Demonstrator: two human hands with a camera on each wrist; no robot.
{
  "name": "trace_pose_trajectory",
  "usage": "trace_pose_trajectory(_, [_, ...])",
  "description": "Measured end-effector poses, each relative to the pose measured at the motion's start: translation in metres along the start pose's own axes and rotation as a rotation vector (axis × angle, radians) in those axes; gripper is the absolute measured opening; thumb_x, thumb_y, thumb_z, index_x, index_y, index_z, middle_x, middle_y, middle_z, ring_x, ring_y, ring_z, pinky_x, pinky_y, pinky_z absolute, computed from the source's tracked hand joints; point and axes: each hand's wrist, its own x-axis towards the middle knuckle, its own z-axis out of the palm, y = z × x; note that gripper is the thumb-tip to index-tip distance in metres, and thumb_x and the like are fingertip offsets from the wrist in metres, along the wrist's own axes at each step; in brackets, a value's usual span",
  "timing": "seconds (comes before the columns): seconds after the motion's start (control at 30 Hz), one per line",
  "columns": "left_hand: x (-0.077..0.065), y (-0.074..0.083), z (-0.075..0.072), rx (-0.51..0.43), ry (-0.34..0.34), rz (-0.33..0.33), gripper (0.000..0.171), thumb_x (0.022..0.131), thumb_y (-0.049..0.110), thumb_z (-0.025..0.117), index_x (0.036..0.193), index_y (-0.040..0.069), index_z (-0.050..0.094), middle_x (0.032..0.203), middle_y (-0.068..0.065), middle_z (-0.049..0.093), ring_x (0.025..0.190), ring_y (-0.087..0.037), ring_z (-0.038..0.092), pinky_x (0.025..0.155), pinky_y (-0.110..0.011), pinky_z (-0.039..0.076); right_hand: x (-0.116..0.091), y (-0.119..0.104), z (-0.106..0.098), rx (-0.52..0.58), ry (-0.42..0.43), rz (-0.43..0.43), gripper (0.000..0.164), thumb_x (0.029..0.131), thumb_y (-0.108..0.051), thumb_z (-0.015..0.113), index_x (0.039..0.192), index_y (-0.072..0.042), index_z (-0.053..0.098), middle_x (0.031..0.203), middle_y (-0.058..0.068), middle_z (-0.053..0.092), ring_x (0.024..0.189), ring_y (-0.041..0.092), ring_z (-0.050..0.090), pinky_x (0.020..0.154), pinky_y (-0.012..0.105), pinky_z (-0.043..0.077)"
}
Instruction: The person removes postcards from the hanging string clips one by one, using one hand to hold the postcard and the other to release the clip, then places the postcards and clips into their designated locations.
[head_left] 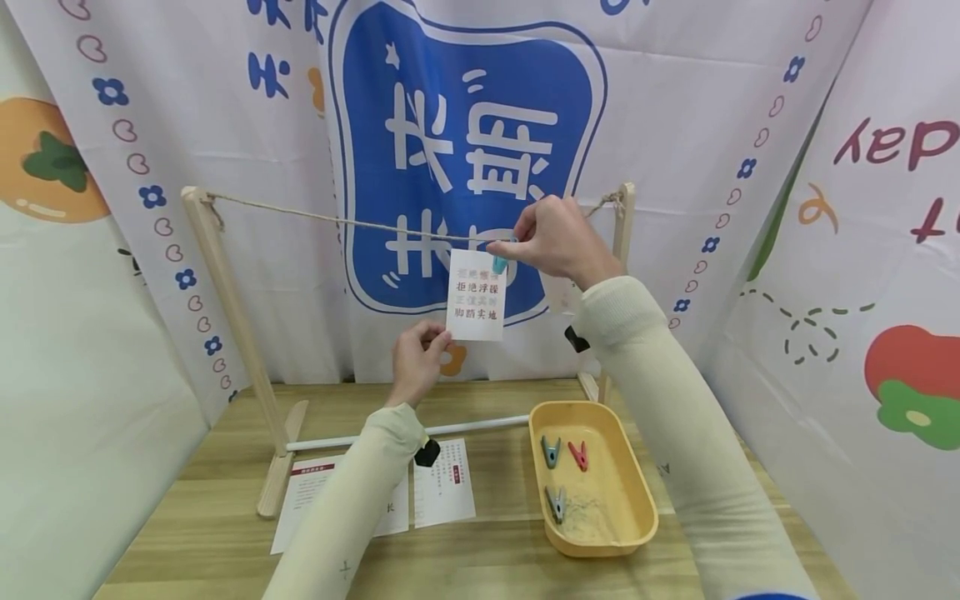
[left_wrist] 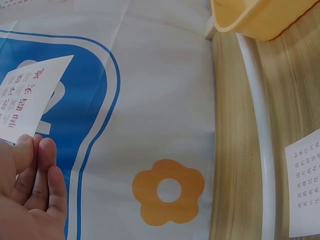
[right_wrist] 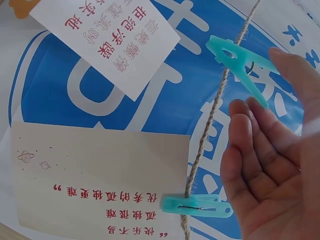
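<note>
My left hand (head_left: 420, 358) pinches the lower left corner of a white card (head_left: 476, 325) printed with red characters, holding it just under a twine line (head_left: 322, 217). My right hand (head_left: 558, 237) pinches the handles of a teal clothespin (right_wrist: 240, 65) between thumb and fingers. In the right wrist view its nose lies across the twine, a small gap from the card's edge. Below it, a second teal clothespin (right_wrist: 195, 206) clips another printed card (right_wrist: 100, 175) to the twine. That hung card is mostly behind my right hand and wrist in the head view.
Wooden posts (head_left: 232, 308) hold the twine, with a white bar (head_left: 480, 427) low between them. A yellow basket (head_left: 637, 500) on the table contains a green clothespin (head_left: 551, 452), a red clothespin (head_left: 578, 455) and a grey clothespin (head_left: 556, 504). Printed cards (head_left: 444, 483) lie near my left forearm.
</note>
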Motion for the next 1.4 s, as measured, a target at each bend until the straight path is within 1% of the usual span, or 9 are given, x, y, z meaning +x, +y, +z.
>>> trace_pose_trajectory(0.17, [-0.001, -0.002, 0.0, 0.017, -0.001, 0.007, 0.01, 0.093, 0.008, 0.062, 0.096, -0.001, 0.067, 0.09, -0.019, 0.071, 0.079, -0.026, 0.067, 0.06, -0.022, 0.054, -0.004, 0.004, 0.003, -0.012, -0.014, 0.005, 0.037, 0.079, -0.051, 0.075, 0.075, -0.014, 0.071, 0.07, 0.001, 0.067, 0.06, 0.018, 0.057, 0.048, 0.024, 0.045])
trace_pose_trajectory(0.33, [-0.002, -0.005, 0.001, 0.011, -0.005, -0.003, 0.011, 0.094, 0.008, 0.062, 0.098, -0.001, 0.067, 0.092, -0.02, 0.07, 0.081, -0.026, 0.068, 0.068, -0.034, 0.06, -0.008, 0.005, 0.006, -0.034, -0.03, 0.007, 0.039, 0.079, -0.053, 0.074, 0.074, -0.015, 0.069, 0.068, 0.003, 0.065, 0.06, 0.019, 0.057, 0.048, 0.024, 0.045])
trace_pose_trajectory(0.53, [-0.003, -0.008, 0.001, 0.034, -0.01, -0.026, 0.012, 0.095, 0.011, 0.061, 0.099, 0.002, 0.067, 0.093, -0.018, 0.07, 0.078, -0.018, 0.066, 0.063, -0.026, 0.056, -0.012, 0.009, 0.012, -0.028, -0.055, 0.012, 0.039, 0.079, -0.054, 0.074, 0.071, -0.016, 0.068, 0.065, 0.003, 0.064, 0.056, 0.019, 0.056, 0.046, 0.024, 0.043])
trace_pose_trajectory(0.7, [-0.004, -0.009, 0.0, 0.054, -0.022, -0.052, 0.013, 0.096, 0.014, 0.061, 0.101, 0.004, 0.067, 0.091, -0.013, 0.07, 0.08, -0.02, 0.066, 0.06, -0.021, 0.053, -0.017, 0.017, 0.019, -0.047, -0.062, 0.009, 0.039, 0.078, -0.055, 0.074, 0.069, -0.017, 0.067, 0.065, 0.002, 0.064, 0.057, 0.017, 0.057, 0.047, 0.023, 0.044])
trace_pose_trajectory(0.8, [-0.005, -0.01, 0.0, 0.048, -0.029, -0.057, 0.013, 0.096, 0.014, 0.061, 0.102, 0.003, 0.066, 0.094, -0.017, 0.07, 0.082, -0.023, 0.067, 0.061, -0.02, 0.053, -0.019, 0.021, 0.022, -0.057, -0.049, 0.003, 0.039, 0.077, -0.055, 0.075, 0.068, -0.017, 0.066, 0.065, 0.001, 0.064, 0.058, 0.017, 0.057, 0.048, 0.024, 0.045])
trace_pose_trajectory(0.93, [-0.006, -0.01, 0.001, 0.051, -0.03, -0.053, 0.013, 0.095, 0.013, 0.061, 0.101, 0.002, 0.066, 0.098, -0.02, 0.07, 0.084, -0.026, 0.067, 0.064, -0.021, 0.053, -0.021, 0.024, 0.025, -0.051, -0.043, 0.003, 0.04, 0.077, -0.055, 0.075, 0.069, -0.017, 0.064, 0.066, 0.002, 0.063, 0.06, 0.018, 0.058, 0.049, 0.025, 0.046])
trace_pose_trajectory(1.13, [-0.008, -0.01, 0.003, 0.05, -0.042, -0.061, 0.014, 0.094, 0.014, 0.063, 0.101, 0.003, 0.067, 0.096, -0.018, 0.07, 0.089, -0.031, 0.066, 0.064, -0.021, 0.051, -0.025, 0.029, 0.031, -0.041, -0.062, 0.0, 0.039, 0.076, -0.055, 0.076, 0.072, -0.018, 0.064, 0.071, 0.001, 0.063, 0.063, 0.018, 0.058, 0.051, 0.025, 0.048])
trace_pose_trajectory(1.3, [-0.011, -0.008, 0.004, 0.05, -0.048, -0.057, 0.014, 0.094, 0.015, 0.063, 0.1, 0.003, 0.067, 0.095, -0.017, 0.071, 0.085, -0.027, 0.064, 0.063, -0.022, 0.05, -0.03, 0.032, 0.035, -0.042, -0.067, -0.014, 0.038, 0.075, -0.055, 0.077, 0.072, -0.018, 0.066, 0.068, 0.0, 0.064, 0.062, 0.018, 0.058, 0.051, 0.024, 0.049])
trace_pose_trajectory(1.4, [-0.014, -0.009, 0.003, 0.06, -0.048, -0.05, 0.014, 0.094, 0.016, 0.063, 0.1, 0.004, 0.068, 0.093, -0.015, 0.071, 0.083, -0.023, 0.063, 0.064, -0.024, 0.05, -0.034, 0.035, 0.037, -0.038, -0.074, 0.003, 0.038, 0.075, -0.054, 0.077, 0.072, -0.018, 0.066, 0.067, -0.001, 0.065, 0.062, 0.018, 0.057, 0.052, 0.025, 0.049])
